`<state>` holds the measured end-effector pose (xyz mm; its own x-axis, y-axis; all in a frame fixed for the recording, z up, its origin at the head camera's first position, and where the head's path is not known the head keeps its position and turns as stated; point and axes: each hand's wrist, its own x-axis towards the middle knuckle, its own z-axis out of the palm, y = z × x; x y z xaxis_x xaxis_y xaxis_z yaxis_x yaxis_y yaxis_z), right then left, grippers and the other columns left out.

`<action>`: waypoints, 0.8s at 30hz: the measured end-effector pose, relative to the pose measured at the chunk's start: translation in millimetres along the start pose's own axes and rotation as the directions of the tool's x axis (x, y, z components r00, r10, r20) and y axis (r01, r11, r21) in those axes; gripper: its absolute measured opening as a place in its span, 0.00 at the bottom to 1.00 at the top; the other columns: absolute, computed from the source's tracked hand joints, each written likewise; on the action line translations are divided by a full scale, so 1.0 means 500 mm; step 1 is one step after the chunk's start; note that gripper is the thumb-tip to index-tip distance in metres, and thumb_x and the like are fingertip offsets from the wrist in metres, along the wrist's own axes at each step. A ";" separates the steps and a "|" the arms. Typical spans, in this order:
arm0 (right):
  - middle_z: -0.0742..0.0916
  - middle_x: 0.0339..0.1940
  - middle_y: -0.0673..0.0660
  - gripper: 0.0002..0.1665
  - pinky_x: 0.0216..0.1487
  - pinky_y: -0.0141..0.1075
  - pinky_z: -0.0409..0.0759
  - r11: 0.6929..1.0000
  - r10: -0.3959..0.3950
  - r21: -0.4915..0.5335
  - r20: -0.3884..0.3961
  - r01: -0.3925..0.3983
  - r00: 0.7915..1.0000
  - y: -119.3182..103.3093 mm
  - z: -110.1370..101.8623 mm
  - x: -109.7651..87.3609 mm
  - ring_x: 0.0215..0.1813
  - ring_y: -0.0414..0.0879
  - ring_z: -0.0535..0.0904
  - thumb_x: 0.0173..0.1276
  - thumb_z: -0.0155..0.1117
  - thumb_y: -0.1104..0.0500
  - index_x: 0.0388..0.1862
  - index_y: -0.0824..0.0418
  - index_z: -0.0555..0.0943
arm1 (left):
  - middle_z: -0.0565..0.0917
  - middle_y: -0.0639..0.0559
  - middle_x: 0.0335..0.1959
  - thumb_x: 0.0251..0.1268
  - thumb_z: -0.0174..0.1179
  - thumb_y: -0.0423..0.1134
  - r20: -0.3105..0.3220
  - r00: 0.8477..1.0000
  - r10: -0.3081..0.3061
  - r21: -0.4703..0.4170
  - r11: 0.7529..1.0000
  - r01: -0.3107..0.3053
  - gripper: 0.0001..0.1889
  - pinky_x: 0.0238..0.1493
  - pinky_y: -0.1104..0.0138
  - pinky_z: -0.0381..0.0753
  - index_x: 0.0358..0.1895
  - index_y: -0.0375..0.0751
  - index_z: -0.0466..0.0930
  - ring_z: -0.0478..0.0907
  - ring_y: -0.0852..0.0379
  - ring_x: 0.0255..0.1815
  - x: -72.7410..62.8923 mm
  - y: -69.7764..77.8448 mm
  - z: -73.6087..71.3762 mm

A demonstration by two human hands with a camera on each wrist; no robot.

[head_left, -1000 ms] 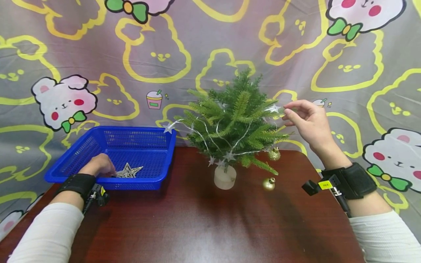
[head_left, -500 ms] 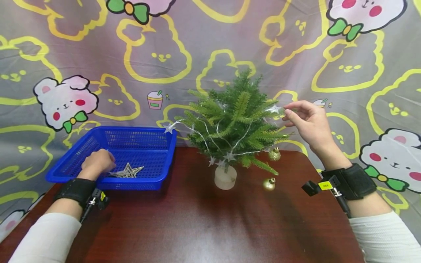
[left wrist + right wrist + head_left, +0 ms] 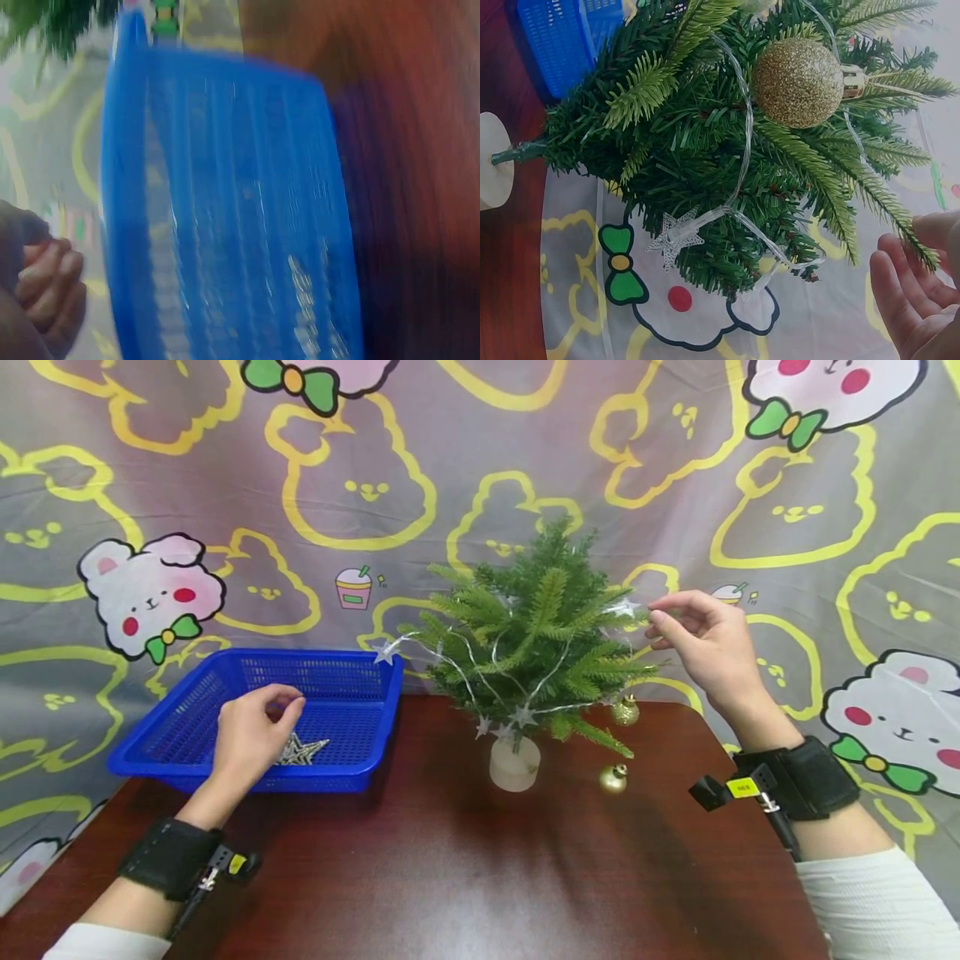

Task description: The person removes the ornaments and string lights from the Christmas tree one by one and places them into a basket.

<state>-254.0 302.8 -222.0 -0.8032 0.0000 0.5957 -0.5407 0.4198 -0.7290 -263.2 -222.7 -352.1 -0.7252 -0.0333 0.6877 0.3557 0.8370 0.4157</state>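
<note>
My left hand (image 3: 258, 727) is raised over the near side of the blue basket (image 3: 315, 658), its fingers curled in with the thumb near them. Blurred fingers in the left wrist view (image 3: 52, 289) leave me unable to tell whether something small sits between them. Inside the basket lies a silver star (image 3: 306, 750), partly hidden by this hand. A small green Christmas tree (image 3: 551, 585) stands at the table's middle on a pale round base (image 3: 514, 765). At its right side my right hand (image 3: 708, 639) pinches a branch tip (image 3: 924, 251) between thumb and fingers.
Clear star lights (image 3: 523, 717) on a wire loop round the tree; one star (image 3: 385, 652) overhangs the basket's right rim. A glittery gold bauble (image 3: 625, 711) hangs at the right, with a smoother gold bauble (image 3: 613, 778) below it. Patterned cloth (image 3: 465, 410) hangs behind the brown table (image 3: 420, 877).
My left hand has lifted out of the basket, moving up and to the right, with the wrist turning. The right hand and the tree have stayed in place.
</note>
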 end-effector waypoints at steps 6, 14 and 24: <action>0.89 0.33 0.43 0.11 0.35 0.26 0.83 0.998 -0.026 0.062 -0.008 0.026 1.000 -0.001 0.001 -0.001 0.33 0.38 0.86 0.68 0.65 0.64 0.47 0.68 0.83 | 0.85 0.51 0.19 0.53 0.68 0.31 -0.234 0.939 0.252 -0.194 0.934 -0.299 0.01 0.26 0.79 0.72 0.30 0.38 0.87 0.75 0.70 0.20 -0.025 0.094 0.027; 0.89 0.33 0.43 0.11 0.35 0.27 0.84 0.994 -0.014 0.106 -0.012 0.015 1.000 0.003 0.002 0.000 0.32 0.36 0.86 0.68 0.65 0.64 0.46 0.68 0.83 | 0.83 0.55 0.21 0.60 0.61 0.34 -0.302 0.797 0.523 -0.372 0.705 -0.603 0.05 0.24 0.71 0.76 0.30 0.39 0.86 0.76 0.63 0.20 -0.066 0.227 0.070; 0.89 0.32 0.47 0.12 0.34 0.28 0.84 0.985 -0.007 0.173 -0.020 0.011 1.000 0.008 0.005 0.005 0.31 0.36 0.86 0.67 0.66 0.64 0.46 0.71 0.82 | 0.88 0.48 0.32 0.65 0.61 0.34 -0.330 0.707 0.626 -0.525 0.501 -0.688 0.06 0.40 0.69 0.84 0.40 0.36 0.85 0.86 0.58 0.33 -0.099 0.373 0.115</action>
<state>-258.6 302.1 -224.1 -0.7941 0.0150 0.6076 -0.5843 0.2568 -0.7699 -194.8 -33.7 -342.7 -0.0959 0.3200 0.9426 0.9866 0.1558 0.0474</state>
